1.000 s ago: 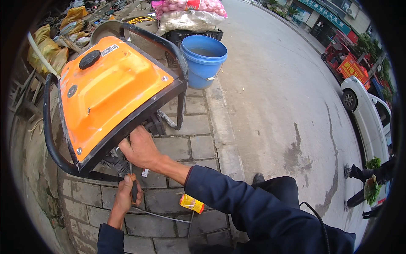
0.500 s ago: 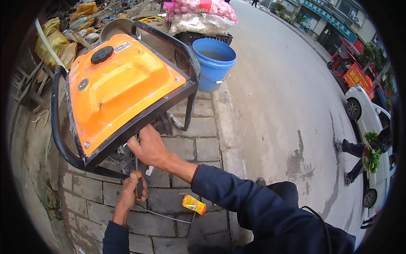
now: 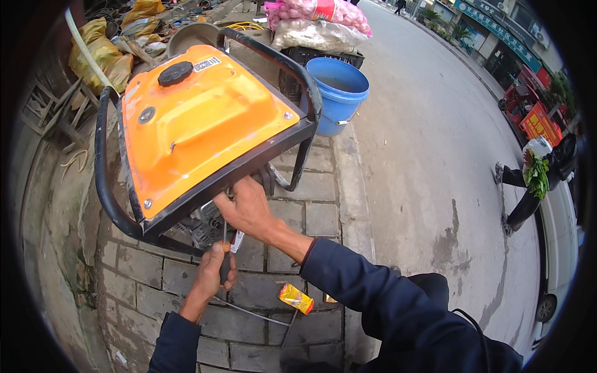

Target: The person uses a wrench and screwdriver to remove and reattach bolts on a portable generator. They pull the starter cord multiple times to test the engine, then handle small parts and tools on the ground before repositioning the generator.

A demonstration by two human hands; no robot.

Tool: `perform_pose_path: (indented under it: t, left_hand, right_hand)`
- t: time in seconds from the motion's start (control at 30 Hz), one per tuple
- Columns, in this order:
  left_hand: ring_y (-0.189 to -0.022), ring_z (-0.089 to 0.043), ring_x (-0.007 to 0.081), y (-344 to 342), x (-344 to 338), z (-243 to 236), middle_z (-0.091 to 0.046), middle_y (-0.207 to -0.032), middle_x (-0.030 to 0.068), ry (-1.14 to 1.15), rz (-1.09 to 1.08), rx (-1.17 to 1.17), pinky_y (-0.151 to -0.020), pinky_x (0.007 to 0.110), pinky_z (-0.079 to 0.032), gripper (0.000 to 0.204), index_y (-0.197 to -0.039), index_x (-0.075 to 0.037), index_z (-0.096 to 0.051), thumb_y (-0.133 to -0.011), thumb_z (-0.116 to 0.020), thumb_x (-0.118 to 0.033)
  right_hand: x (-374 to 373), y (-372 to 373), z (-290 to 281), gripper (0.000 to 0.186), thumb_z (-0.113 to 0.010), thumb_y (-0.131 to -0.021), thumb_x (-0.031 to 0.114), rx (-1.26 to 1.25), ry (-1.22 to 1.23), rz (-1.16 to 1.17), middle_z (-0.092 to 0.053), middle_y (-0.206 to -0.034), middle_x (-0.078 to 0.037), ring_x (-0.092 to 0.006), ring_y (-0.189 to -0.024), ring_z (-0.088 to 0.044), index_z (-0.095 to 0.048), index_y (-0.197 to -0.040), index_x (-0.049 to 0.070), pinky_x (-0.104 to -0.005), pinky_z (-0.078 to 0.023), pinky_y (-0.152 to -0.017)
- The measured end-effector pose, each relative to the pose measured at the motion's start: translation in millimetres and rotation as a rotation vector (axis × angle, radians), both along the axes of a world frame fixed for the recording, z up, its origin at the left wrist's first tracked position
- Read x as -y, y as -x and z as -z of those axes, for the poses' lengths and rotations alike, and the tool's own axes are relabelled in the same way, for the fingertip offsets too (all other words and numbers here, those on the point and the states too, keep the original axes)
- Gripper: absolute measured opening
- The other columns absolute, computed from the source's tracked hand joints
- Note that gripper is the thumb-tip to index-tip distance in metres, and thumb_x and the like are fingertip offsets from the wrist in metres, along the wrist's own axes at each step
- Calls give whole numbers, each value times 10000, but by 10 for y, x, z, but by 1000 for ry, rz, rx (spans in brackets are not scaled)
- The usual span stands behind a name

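A portable generator with an orange tank and a black tube frame stands tilted in front of me. My left hand is closed round the orange and dark grey handle of a screwdriver below the frame's near edge. Its thin shaft points up to the engine; the tip is hard to make out. My right hand reaches in under the tank beside the shaft, fingers bent. Its fingertips are partly hidden, and what they grip cannot be seen.
On the paving lie a yellow and red packet and a thin grey rod. Beyond the generator stand a blue bucket and stacked sacks. At right, a person carrying leafy greens walks on the road near a white car.
The whole view has shifted, so the generator and my hands sit farther right. Both hands keep their places at the engine, the screwdriver still in my left. The person with the greens has moved along.
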State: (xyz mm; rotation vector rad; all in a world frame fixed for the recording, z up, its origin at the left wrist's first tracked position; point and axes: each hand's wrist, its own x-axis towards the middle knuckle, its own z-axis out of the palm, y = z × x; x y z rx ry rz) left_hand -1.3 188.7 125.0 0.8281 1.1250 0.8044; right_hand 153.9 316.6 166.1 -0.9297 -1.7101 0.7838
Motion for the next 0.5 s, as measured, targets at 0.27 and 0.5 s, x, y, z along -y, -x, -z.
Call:
perform_pose_path:
  t: [0.27, 0.5]
  left_hand:
    - [-480, -508, 137, 175, -57, -224, -522, -597, 36, 38, 126, -155, -434, 295, -389, 757, -823, -44, -548, -982, -361, -760]
    - [-486, -515, 149, 287, -79, -417, -531, -604, 43, 69, 206, -303, -440, 296, -370, 802, -840, -42, -542, -955, -332, -808]
  right_hand:
    - [-8, 85, 53, 335, -678, -907, 163, -38, -52, 55, -667, -1029, -292, -484, -960, -651, -595, -1171, -25, -503, -532, -804]
    - [1, 128, 79, 262, -672, -912, 119, -97, -82, 96, -692, -1012, -223, -381, -897, -685, -651, -1135, -17, -416, -537, -798]
